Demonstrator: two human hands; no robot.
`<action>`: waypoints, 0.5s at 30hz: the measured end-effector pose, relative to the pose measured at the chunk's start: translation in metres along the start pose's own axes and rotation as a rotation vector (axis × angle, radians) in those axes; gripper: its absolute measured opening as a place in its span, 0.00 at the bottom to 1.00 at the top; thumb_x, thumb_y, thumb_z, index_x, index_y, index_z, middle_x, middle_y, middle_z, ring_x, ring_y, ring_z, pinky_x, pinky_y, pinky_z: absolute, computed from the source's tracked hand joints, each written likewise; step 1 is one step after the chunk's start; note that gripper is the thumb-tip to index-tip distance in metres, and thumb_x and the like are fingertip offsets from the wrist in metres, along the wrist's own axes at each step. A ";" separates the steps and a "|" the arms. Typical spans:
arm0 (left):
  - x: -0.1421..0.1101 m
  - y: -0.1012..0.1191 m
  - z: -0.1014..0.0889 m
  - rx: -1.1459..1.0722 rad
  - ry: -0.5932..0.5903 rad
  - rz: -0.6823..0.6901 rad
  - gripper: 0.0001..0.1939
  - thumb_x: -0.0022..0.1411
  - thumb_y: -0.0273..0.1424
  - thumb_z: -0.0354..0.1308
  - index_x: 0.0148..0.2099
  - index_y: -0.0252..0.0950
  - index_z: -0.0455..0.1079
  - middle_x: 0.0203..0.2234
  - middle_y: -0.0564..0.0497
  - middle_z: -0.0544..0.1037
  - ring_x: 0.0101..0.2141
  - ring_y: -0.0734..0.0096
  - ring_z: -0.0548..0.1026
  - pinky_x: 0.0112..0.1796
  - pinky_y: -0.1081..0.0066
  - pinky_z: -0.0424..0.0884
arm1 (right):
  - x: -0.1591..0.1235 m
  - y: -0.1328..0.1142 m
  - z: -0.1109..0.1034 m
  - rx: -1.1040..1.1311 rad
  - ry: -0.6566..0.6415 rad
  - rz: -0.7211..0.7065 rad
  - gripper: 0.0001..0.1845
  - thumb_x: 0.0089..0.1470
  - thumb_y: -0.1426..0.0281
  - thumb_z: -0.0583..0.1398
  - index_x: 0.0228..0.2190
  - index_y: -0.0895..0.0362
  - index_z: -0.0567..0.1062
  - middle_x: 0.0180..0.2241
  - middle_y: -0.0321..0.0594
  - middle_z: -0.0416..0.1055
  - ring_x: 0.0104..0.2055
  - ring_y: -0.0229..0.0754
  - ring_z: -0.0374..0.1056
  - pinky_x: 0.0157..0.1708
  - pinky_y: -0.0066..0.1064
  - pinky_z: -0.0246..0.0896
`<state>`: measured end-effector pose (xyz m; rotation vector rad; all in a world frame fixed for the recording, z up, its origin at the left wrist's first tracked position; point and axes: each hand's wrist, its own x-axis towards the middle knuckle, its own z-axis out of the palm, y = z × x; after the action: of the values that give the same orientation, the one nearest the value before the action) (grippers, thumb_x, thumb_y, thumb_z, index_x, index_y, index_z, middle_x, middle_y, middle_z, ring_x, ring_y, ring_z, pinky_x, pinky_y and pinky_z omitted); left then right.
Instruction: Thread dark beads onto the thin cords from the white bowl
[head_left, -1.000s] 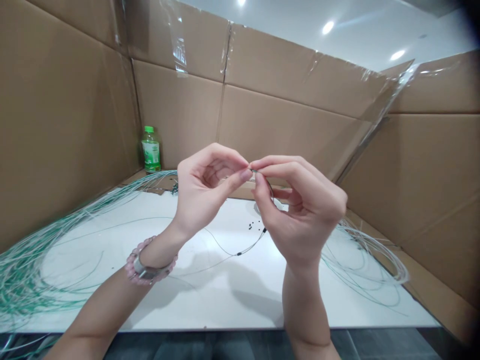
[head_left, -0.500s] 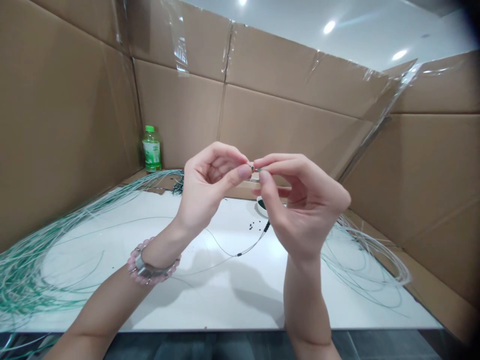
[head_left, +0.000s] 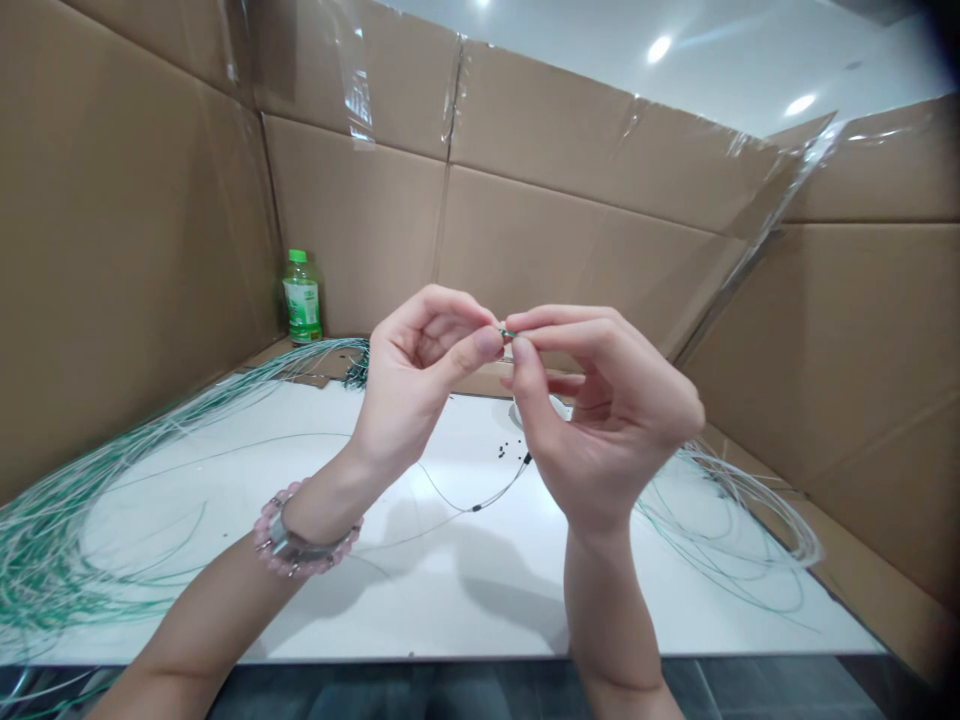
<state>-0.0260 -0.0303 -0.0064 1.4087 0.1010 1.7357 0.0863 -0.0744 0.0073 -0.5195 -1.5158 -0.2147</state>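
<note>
My left hand (head_left: 420, 375) and my right hand (head_left: 600, 410) are raised above the white table (head_left: 450, 590), fingertips meeting. Both pinch the end of a thin green wire (head_left: 507, 333) between thumb and forefinger. The wire (head_left: 487, 500) hangs down from my right hand and trails across the table, with small dark sleeves on it. A pink bead bracelet (head_left: 300, 545) sits on my left wrist. Several tiny dark beads (head_left: 508, 447) lie on the table behind my hands.
A big bundle of green and white wires (head_left: 90, 500) loops over the table's left side, and another loop (head_left: 735, 520) lies at the right. A green bottle (head_left: 302, 297) stands at the back left. Cardboard walls (head_left: 570, 230) enclose the table.
My hands have stayed together at the wire end with only small finger shifts. The view has barely moved.
</note>
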 end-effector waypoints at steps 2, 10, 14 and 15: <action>0.000 0.000 -0.001 0.010 -0.009 0.013 0.09 0.52 0.32 0.69 0.32 0.38 0.71 0.27 0.58 0.77 0.27 0.83 0.75 0.34 0.81 0.75 | 0.000 0.000 -0.001 -0.008 -0.006 -0.006 0.09 0.50 0.81 0.61 0.26 0.55 0.74 0.31 0.35 0.75 0.30 0.34 0.71 0.20 0.21 0.72; 0.001 0.007 -0.003 0.250 0.006 0.183 0.07 0.51 0.30 0.69 0.31 0.38 0.73 0.26 0.55 0.77 0.28 0.80 0.76 0.32 0.80 0.75 | 0.003 0.001 -0.006 -0.105 -0.070 -0.088 0.11 0.50 0.82 0.61 0.26 0.55 0.74 0.31 0.35 0.76 0.27 0.33 0.69 0.19 0.22 0.70; 0.002 0.009 -0.005 0.301 -0.008 0.216 0.08 0.49 0.27 0.71 0.32 0.38 0.75 0.25 0.56 0.77 0.28 0.80 0.76 0.31 0.81 0.75 | 0.004 0.002 -0.008 -0.089 -0.096 -0.095 0.10 0.51 0.82 0.61 0.27 0.55 0.75 0.31 0.36 0.76 0.28 0.34 0.71 0.20 0.23 0.71; 0.002 0.009 -0.006 0.301 -0.011 0.211 0.08 0.48 0.27 0.71 0.32 0.38 0.75 0.25 0.56 0.77 0.28 0.80 0.76 0.31 0.81 0.75 | 0.004 0.003 -0.009 -0.080 -0.101 -0.084 0.10 0.51 0.82 0.61 0.27 0.55 0.75 0.31 0.36 0.76 0.28 0.34 0.71 0.20 0.23 0.71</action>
<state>-0.0358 -0.0316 -0.0024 1.6965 0.2227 1.9459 0.0955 -0.0749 0.0110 -0.5371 -1.6344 -0.3190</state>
